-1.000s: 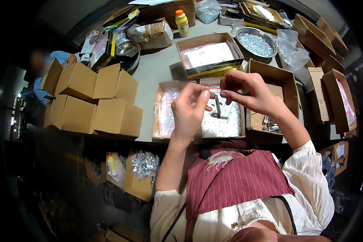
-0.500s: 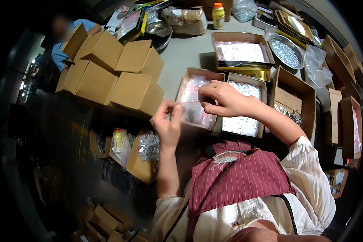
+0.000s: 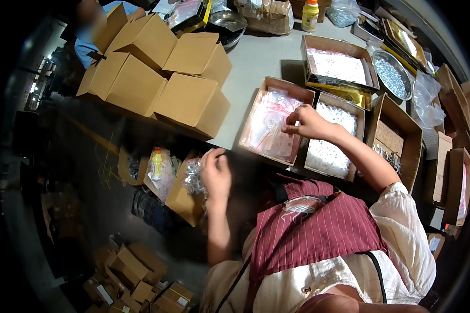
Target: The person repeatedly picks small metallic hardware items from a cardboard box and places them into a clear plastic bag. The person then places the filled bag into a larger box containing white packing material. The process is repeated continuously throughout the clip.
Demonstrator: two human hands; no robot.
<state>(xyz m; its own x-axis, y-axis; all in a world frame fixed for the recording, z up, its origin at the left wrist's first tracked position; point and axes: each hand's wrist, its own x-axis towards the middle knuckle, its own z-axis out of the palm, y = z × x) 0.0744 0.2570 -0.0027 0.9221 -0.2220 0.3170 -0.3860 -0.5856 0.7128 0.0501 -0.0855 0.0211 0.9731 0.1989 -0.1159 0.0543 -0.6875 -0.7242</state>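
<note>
My left hand (image 3: pixel 215 173) is off the table's near edge, above a carton (image 3: pixel 185 202) of clear plastic bags (image 3: pixel 194 177). Its fingers are loosely bent and apart, slightly blurred, and nothing shows in them. Over the right side of a shallow cardboard box (image 3: pixel 249 121) hovers my right hand (image 3: pixel 308 124). Its fingers are curled, with a gap between thumb and forefinger and no held thing visible. Flat clear zip bags (image 3: pixel 270 125) with red edging fill that box. Beside it, under my right forearm, stands a box of small white pieces (image 3: pixel 330 151).
Open cartons (image 3: pixel 136 83) stand at the table's left. Farther right are a box of white packets (image 3: pixel 339 65), a metal bowl of small shiny parts (image 3: pixel 390 75) and a box with metal pieces (image 3: pixel 389 135). A yellow bottle (image 3: pixel 309 15) is at the back. Another person (image 3: pixel 86 49) is far left.
My hands have parted: the thin clear strip stretched between them is no longer seen. The left hand dropped below the table edge; the right stays over the bag box. The whole view has shifted.
</note>
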